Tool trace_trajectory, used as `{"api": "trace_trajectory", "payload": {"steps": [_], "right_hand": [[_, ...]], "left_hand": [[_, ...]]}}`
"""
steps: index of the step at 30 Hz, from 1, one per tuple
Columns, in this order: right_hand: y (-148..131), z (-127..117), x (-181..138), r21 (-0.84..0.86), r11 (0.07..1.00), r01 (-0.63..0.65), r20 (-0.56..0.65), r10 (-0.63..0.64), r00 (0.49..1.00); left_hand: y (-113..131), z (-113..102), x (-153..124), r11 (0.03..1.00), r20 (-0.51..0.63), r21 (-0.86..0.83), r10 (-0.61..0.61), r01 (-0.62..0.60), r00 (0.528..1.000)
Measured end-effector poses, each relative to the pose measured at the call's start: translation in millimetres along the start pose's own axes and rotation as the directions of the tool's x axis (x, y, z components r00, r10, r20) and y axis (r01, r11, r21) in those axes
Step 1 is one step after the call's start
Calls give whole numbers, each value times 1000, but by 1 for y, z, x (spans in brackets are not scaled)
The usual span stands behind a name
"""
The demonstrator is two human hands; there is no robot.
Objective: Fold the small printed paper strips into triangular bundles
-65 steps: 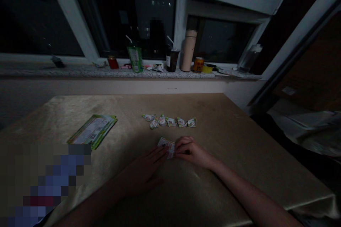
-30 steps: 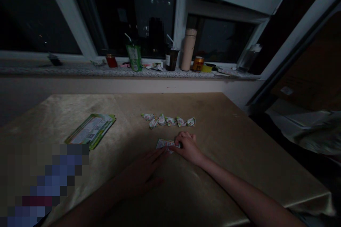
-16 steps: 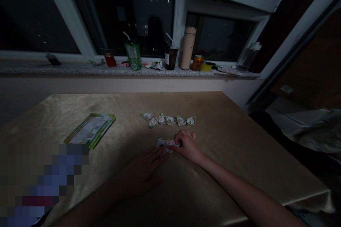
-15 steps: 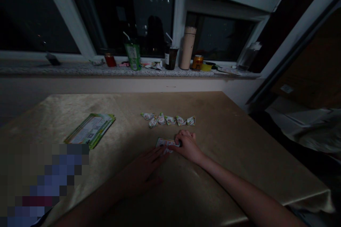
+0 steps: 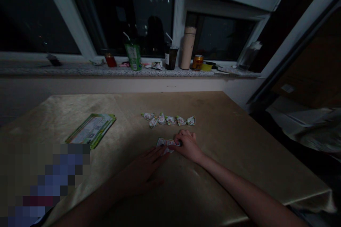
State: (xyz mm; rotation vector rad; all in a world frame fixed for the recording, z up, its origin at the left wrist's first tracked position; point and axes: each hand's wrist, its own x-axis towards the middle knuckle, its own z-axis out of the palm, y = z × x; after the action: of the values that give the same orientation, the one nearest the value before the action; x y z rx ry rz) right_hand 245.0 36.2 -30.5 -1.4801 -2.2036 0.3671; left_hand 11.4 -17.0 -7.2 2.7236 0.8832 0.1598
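A small printed wrapper (image 5: 165, 142), white with red and green, lies flat on the table in front of me. My left hand (image 5: 142, 168) is stretched out flat, its fingertips resting on the wrapper's lower left part. At the wrapper's right end, my right hand (image 5: 188, 145) is closed, thumb and curled fingers gripping that edge. A small dark spot shows by the right thumb; I cannot make out what it is. Beyond both hands, several twisted wrapper pieces (image 5: 170, 120) of similar print form a loose row.
A stack of green printed packets (image 5: 92, 130) lies on the left of the gold-cloth table (image 5: 226, 124). Along the windowsill (image 5: 114, 71) stand a green cup (image 5: 132, 56), a dark cup (image 5: 171, 58), a tall pink bottle (image 5: 188, 48) and an orange can (image 5: 197, 62).
Both hands stay in nearly the same place on the wrapper. Its visible left part looks slightly shifted; nothing else has plainly moved.
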Motion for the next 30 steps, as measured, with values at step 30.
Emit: {"api": "trace_trajectory", "payload": {"steps": [30], "right_hand": [[1,0,2,-5,1000,22,40,-22,999]], "left_hand": [[-6,-1,1,1000,6,4,17,-17,1000]]}}
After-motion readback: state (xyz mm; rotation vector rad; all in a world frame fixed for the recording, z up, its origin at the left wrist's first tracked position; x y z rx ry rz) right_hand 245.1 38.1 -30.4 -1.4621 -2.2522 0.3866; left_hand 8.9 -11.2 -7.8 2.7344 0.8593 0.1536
